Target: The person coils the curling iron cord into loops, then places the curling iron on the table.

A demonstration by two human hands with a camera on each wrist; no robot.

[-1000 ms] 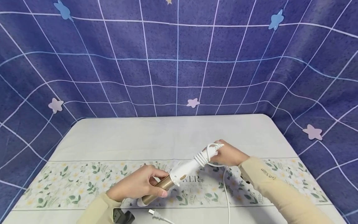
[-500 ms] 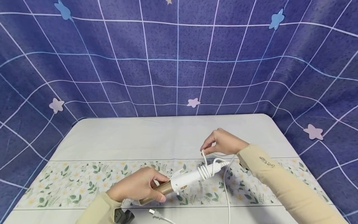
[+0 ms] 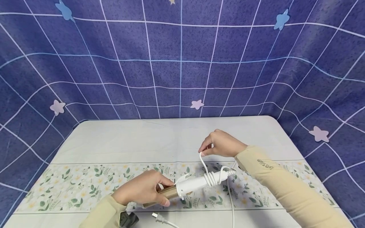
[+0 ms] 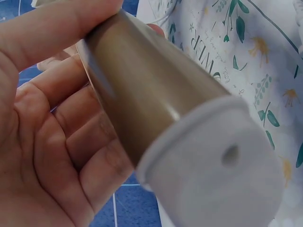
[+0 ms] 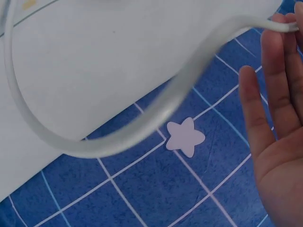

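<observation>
A curling iron with a white handle [image 3: 192, 184] and a gold barrel [image 3: 171, 192] lies slantwise in the air or just over the cloth; which, I cannot tell. My left hand [image 3: 142, 186] grips the barrel between thumb and fingers. In the left wrist view, the barrel [image 4: 156, 85] ends in a white cap [image 4: 222, 165]. Coils of white cord [image 3: 211, 179] wrap the handle's far end. My right hand [image 3: 223, 144] pinches a stretch of this cord above and behind the handle. A loop of cord [image 5: 163, 111] sweeps away from the fingers in the right wrist view.
The cord's two-pin plug [image 3: 159, 217] lies at the table's near edge. More cord [image 3: 231, 199] runs down the cloth under the right arm. A white table [image 3: 137, 139] with a floral band stands before a blue grid-patterned curtain [image 3: 165, 72].
My right hand has come off the handle's end, pinched the cord and lifted it up and left. The handle end has dipped and shifted right. The left hand keeps its grip.
</observation>
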